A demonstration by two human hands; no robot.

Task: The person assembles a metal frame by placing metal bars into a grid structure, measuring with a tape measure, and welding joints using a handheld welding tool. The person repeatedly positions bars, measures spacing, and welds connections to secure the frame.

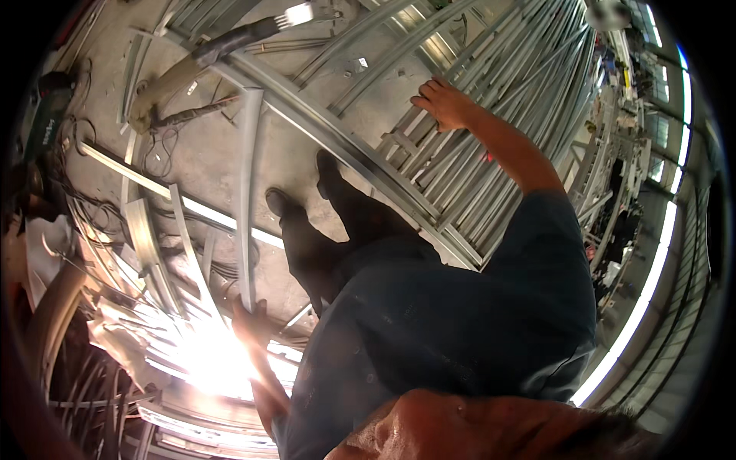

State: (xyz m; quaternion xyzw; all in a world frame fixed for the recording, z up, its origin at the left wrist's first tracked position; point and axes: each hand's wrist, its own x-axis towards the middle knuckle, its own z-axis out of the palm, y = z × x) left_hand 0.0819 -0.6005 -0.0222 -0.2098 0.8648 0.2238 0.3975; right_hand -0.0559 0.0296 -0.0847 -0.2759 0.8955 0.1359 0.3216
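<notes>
My left hand point(251, 320) is wrapped round the near end of a long grey metal bar point(246, 184). The bar's far end meets the edge of a large metal frame point(330, 139). My right hand point(443, 103) is stretched out over the frame's right part, close to thin metal bars. Its fingers are bent and a little apart, and nothing shows in them. Whether the fingertips touch a bar I cannot make out.
Many long metal tubes point(529, 84) lie at the upper right. What looks like another person's sleeved arm point(238, 42) with a pale glove reaches over the frame's far left. Cables point(96, 207) and loose metal strips point(149, 245) lie left. Strong glare point(207, 360) hides things near my left hand.
</notes>
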